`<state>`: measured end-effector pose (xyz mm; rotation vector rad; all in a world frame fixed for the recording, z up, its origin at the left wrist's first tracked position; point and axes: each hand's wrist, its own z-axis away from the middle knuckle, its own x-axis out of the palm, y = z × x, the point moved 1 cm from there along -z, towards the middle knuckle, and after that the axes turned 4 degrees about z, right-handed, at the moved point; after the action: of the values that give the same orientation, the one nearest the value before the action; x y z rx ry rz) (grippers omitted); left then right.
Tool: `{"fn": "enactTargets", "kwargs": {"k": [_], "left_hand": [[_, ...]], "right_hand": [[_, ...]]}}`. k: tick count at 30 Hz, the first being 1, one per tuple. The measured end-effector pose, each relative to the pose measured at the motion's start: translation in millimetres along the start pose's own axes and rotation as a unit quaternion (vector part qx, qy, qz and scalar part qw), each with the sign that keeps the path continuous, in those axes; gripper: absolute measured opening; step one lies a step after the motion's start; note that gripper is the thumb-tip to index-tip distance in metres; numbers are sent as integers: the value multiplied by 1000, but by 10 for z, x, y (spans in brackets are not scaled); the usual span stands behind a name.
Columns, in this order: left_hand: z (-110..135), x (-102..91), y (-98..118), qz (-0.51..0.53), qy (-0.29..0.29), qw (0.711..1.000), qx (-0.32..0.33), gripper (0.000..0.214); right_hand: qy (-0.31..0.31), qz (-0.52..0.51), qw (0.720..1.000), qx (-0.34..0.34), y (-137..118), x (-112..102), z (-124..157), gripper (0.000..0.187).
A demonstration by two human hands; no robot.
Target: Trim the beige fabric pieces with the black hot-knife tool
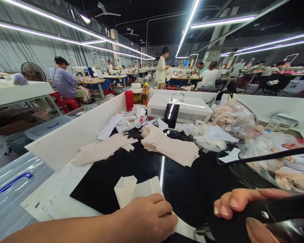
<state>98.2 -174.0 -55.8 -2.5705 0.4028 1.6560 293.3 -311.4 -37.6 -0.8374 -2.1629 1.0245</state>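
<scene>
My left hand (152, 216) is closed on a cream fabric piece (142, 190), fingers bunched and pressed down on it, over the glossy black board (192, 189). The piece's far end has folded edges, and a narrow strip of it runs right from under my fingers. My right hand (248, 206) grips a black tool (233, 226), cut off by the frame edge. A shiny metal tip (205, 233) rests by the strip's end; the tool's exact kind is unclear. Beyond lie a stack of cream cut pieces (169, 143) and another cream pile (103, 148).
A black cord or bar (268, 157) crosses the right side. At the back stand a white vented box (179, 106), a phone (171, 114), a red container (129, 100) and bottles. Plastic bags of fabric (288, 158) crowd the right. White low walls (86, 131) border the table. Several people sit at sewing machines beyond.
</scene>
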Motion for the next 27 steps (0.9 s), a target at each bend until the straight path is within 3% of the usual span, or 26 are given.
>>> {"fn": "enactTargets", "kwargs": {"k": [11,19,27], "left_hand": [[83,13,20,13,15,999,-25,12],[100,91,-5,14,13,1000,-10,15],[91,121,13,-13,40,999,-4,15]], "right_hand": [[-26,-11,1000,-11,-9,-65,5,37],[8,-30,999,30,125,-100,-32,43],[24,-25,999,42,-161,376,-53,36]]}}
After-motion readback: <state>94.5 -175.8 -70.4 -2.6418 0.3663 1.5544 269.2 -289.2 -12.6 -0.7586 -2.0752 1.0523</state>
